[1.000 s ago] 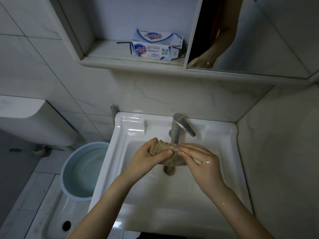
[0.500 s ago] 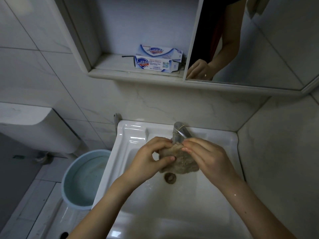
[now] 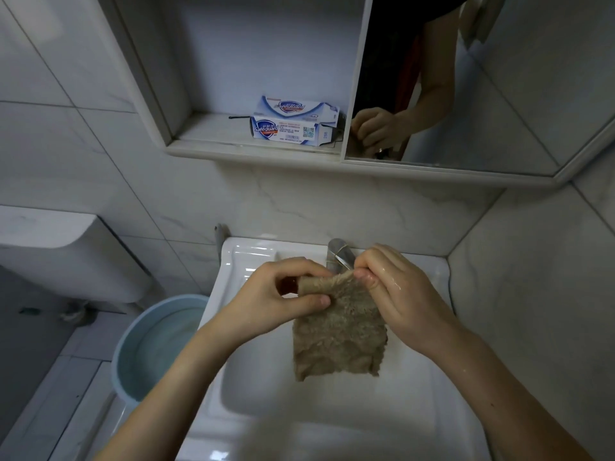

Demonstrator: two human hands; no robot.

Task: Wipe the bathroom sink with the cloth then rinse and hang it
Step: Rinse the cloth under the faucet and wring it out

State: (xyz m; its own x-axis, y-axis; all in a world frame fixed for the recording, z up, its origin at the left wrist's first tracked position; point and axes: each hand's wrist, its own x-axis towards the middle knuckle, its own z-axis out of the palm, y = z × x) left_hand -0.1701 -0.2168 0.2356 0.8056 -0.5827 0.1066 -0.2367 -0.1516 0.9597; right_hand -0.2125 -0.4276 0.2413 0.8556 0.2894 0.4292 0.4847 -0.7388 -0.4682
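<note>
Cloth held up over the sink

My left hand [image 3: 283,294] pinches the rolled top corner of the shaggy brown square cloth [image 3: 339,341], and my wet right hand [image 3: 404,291] pinches the other top corner. The cloth hangs between them above the white ceramic sink [image 3: 253,367], just in front of the chrome tap [image 3: 341,252]. A pale blue plastic bucket [image 3: 156,347] stands left of the sink

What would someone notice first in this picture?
A fuzzy brown cloth hangs in the middle, pinched at its top by the left hand and the wet right hand, over the white sink. Next come the soap boxes on the shelf above and the blue basin on the floor, left.
</note>
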